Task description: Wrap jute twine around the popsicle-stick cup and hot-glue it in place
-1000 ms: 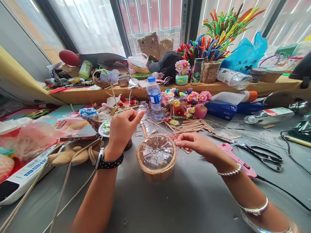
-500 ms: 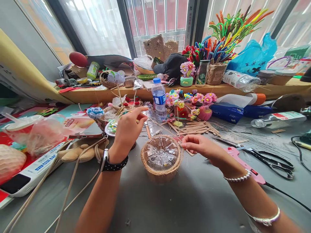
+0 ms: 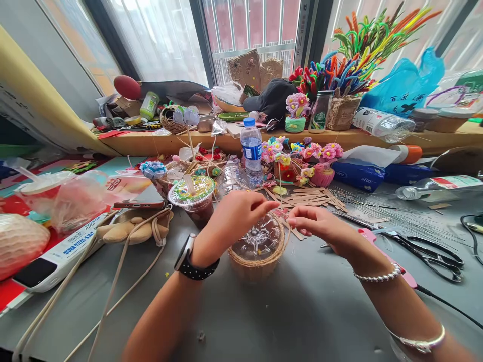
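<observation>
A round clear plastic piece with a ridged, petal-shaped top (image 3: 260, 239) stands on the grey table, its rim wrapped in twine (image 3: 277, 251). Its side looks brown. My right hand (image 3: 315, 223) pinches a strand of the twine at the right of the rim. Above the far left part of the piece is my left hand (image 3: 241, 218), back up, fingers bent and pointing right towards the right hand. What its fingertips hold is hidden from me.
Behind stand a lidded drink cup (image 3: 192, 198), a water bottle (image 3: 251, 153) and crochet-like flowers (image 3: 313, 151). Flat wooden strips (image 3: 315, 197) and thin wires lie beyond my right hand. Scissors (image 3: 430, 254) and a pink glue gun (image 3: 368, 236) lie right; a phone (image 3: 139, 204) lies left.
My left hand has come down and right, over the clear piece and nearer my right hand. My right hand keeps its pinch at the rim. The view has shifted slightly.
</observation>
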A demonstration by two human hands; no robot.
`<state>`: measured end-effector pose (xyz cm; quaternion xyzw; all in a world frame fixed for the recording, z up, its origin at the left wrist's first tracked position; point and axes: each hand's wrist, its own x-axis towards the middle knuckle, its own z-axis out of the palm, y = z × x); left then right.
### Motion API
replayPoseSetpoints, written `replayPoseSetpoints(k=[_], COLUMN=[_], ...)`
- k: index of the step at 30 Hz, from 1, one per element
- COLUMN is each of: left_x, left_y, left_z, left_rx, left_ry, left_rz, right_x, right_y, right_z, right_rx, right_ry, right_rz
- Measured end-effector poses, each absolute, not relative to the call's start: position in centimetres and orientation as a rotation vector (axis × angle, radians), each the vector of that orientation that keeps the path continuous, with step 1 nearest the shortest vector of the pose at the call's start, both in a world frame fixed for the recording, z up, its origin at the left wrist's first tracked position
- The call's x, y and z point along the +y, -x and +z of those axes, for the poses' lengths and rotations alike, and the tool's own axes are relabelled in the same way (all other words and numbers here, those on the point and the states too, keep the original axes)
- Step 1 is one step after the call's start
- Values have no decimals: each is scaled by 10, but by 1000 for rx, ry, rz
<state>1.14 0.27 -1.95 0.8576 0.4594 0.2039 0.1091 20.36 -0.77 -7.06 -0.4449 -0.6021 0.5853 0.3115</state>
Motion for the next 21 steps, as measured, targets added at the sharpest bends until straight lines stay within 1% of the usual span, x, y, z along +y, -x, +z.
replayPoseSetpoints(k=[3, 8, 11, 13, 15, 16, 19, 20, 21], left_x=[-1, -2, -3, -4, -5, -6, -7, -7, -7], left_y=[-20, -26, -25, -22, -17, -15, -10, -10, -10], left_z=[-26, -32, -30, -28, -25, -24, -23, -23, -23], left_rx=[1243, 1233, 1221, 1201, 1176, 1171, 1183, 1184, 1179], left_ry=[-2464, -2386, -2414, -2457, -2510, -2537, -2605, -2617, -2619], left_rz=[509, 542, 565, 570, 548, 520, 427, 406, 398], right_x=[-10, -13, -17, -22, -31, -37, -52, -55, -57], right_y=[-203, -205, -217, -231, -251, -262, -301, -313, -325], right_z=[-68, -60, -52, -48, -47, -47, -58, -65, -73], right_rx=[-1595, -1620, -1628, -1615, -1597, -1570, -1366, -1307, -1328], right_ry=[1145, 1133, 1198, 1326, 1555, 1684, 2100, 2227, 2300], right_rz=[1549, 1503, 1374, 1254, 1072, 909, 221, 79, 50])
